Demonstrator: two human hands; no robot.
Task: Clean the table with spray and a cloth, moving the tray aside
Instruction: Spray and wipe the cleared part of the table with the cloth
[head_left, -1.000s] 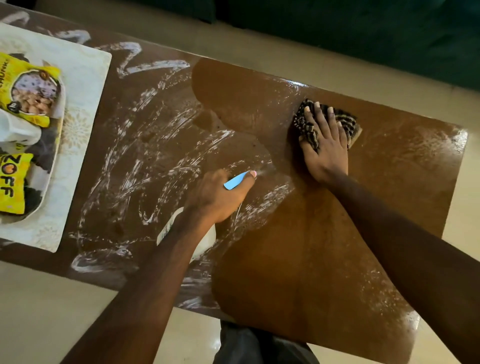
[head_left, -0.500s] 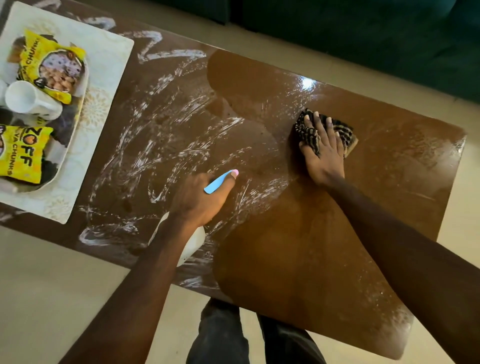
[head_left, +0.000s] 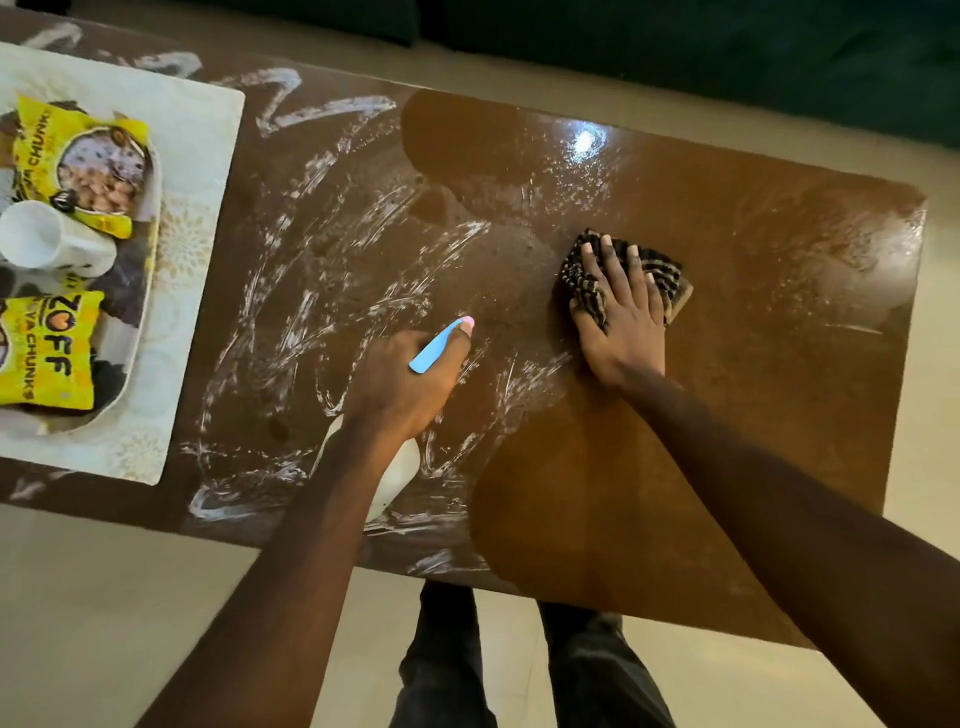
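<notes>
I note that the right hand (head_left: 623, 322) has drawn the striped cloth (head_left: 660, 270) slightly toward the near edge of the surface (head_left: 727, 415), fingers spread flat on it, while the left hand (head_left: 400, 384) grips the spray bottle (head_left: 397, 475) over the white streaks (head_left: 291, 291), and the tray (head_left: 151, 244) sits at the left end.

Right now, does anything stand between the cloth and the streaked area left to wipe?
Yes: the left hand gripping the spray bottle is over the streaks, directly left of the cloth under the right hand.
</notes>
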